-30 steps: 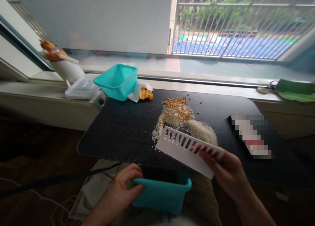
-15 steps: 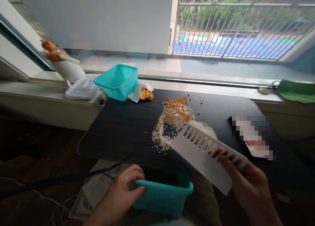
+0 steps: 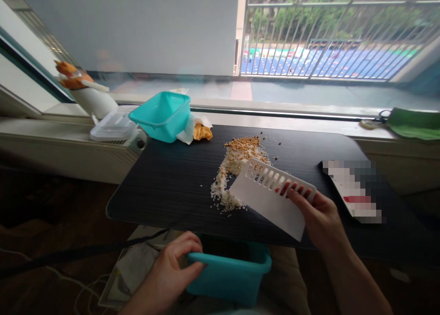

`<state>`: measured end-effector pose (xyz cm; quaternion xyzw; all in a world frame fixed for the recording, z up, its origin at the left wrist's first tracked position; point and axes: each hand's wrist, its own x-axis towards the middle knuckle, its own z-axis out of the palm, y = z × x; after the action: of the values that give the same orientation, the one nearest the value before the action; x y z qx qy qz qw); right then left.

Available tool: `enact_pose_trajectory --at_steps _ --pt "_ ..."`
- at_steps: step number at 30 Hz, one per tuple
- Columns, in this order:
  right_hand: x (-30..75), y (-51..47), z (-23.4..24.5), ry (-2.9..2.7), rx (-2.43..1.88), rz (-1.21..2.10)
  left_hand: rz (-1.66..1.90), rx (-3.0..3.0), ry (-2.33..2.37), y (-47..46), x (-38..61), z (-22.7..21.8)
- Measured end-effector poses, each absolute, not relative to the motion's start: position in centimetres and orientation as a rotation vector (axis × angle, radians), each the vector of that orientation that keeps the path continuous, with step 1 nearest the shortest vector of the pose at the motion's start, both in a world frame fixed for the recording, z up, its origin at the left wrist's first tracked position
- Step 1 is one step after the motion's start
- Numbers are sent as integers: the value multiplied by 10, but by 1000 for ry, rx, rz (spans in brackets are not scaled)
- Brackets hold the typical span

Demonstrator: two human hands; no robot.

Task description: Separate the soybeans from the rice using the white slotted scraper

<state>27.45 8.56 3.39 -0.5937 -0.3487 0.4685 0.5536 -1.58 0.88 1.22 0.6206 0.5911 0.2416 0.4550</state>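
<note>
My right hand grips a white slotted plastic board by its slotted edge and holds it tilted over the black table. The board stands in front of a pile of white rice and yellow grains and hides part of it. A trail of rice lies just left of the board. My left hand holds the rim of a teal bin below the table's near edge, thumb inside the rim.
A second teal bin, a clear lidded box, a white cup with an orange figure and an orange-and-white wrapper sit at the back left. A blurred packet lies at right. A green cloth rests on the sill.
My right hand swung the slotted board out to the right and then back left and farther onto the table, over the rice pile. The left hand stayed on the teal bin.
</note>
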Motion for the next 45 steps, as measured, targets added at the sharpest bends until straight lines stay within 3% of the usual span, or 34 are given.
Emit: enact_pose_trajectory --at_steps 22,45 --pt "282 99 27 -913 -1406 1059 609 1519 1453 8 -16 11" --pt "287 95 40 -890 -1342 1278 587 1512 1474 9 -16 10"
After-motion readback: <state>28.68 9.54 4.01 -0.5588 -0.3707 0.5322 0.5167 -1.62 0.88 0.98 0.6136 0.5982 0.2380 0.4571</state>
